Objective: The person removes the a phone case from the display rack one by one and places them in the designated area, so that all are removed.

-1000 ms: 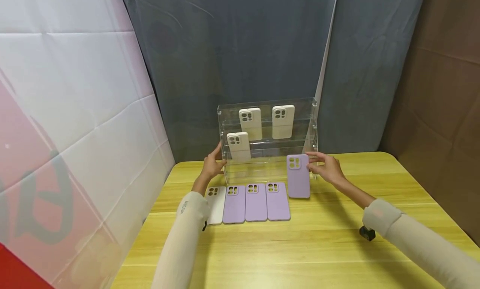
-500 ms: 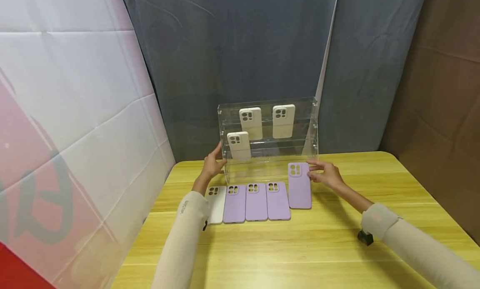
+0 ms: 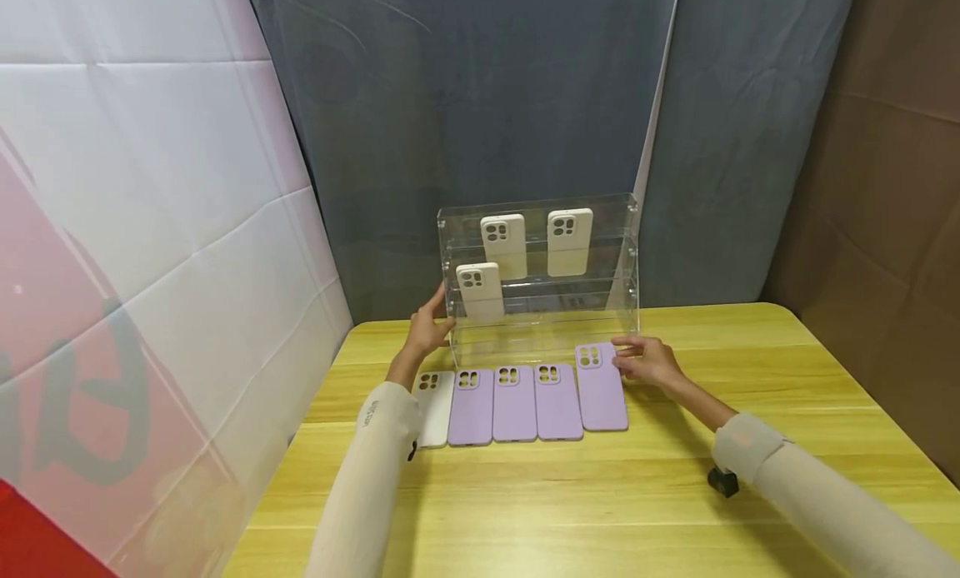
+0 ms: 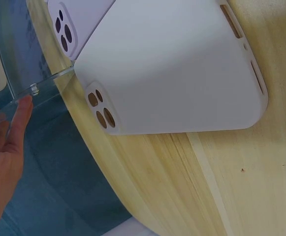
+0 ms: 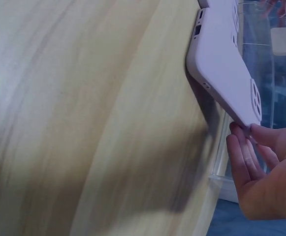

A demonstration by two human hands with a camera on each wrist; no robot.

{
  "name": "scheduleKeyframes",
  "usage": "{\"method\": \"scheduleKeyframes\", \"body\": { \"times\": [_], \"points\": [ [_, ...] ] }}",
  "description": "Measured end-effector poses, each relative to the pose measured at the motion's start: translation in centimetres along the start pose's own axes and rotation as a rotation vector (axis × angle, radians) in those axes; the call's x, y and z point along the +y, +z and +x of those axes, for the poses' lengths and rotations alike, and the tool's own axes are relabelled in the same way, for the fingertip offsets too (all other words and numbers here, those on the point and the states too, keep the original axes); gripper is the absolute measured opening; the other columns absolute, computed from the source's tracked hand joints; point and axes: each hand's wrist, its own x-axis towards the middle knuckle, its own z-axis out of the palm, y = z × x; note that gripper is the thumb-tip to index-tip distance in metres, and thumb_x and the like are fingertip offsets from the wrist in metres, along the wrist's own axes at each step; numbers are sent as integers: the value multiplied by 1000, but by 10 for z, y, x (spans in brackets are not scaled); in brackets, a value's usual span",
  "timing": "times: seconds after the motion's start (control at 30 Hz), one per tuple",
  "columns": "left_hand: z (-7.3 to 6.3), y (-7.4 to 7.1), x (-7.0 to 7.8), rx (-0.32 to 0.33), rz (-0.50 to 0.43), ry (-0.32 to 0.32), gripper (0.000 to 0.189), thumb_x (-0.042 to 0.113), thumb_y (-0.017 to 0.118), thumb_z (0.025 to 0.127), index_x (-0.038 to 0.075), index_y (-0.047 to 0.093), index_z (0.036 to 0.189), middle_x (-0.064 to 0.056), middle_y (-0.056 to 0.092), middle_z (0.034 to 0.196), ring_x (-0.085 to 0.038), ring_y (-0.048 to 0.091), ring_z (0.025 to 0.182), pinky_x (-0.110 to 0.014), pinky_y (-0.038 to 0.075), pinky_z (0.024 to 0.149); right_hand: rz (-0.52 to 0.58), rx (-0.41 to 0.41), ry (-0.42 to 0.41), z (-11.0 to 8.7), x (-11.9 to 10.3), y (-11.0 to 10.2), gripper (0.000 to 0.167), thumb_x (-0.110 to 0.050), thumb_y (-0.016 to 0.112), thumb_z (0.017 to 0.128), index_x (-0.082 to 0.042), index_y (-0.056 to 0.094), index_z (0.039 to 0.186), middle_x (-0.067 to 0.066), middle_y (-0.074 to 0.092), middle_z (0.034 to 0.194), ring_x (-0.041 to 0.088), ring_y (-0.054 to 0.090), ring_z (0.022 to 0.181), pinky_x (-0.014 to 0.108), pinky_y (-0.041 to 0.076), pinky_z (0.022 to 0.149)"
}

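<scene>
While my right hand [image 3: 648, 362] pinches a lilac rectangular plastic phone case [image 3: 602, 392], tilted just right of the flat case row [image 3: 514, 407], my left hand [image 3: 426, 333] grips the clear acrylic rack [image 3: 551, 318]; loose fingertips might drop it askew.

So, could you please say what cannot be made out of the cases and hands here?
Head: left edge of the flat white case, partly covered by the left sleeve.
Left wrist: left hand, partly cut off by the picture's left edge; neighbouring purple case, by the top edge.
Right wrist: far side of the tilted purple case, hidden by its own back.
</scene>
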Motion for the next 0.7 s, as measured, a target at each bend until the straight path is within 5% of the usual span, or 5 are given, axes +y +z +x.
{"method": "scheduleKeyframes", "body": {
  "times": [0.7],
  "points": [
    [-1,1,1,-5,-9,-15,84,-4,59,99,34,24,166,-27,50,152,-46,60,127,-44,67,76,-55,-42,42,-2,13,9,39,-3,73,94,12,65,129,28,74,109,25,77,74,33,67,63]
  ]
}}
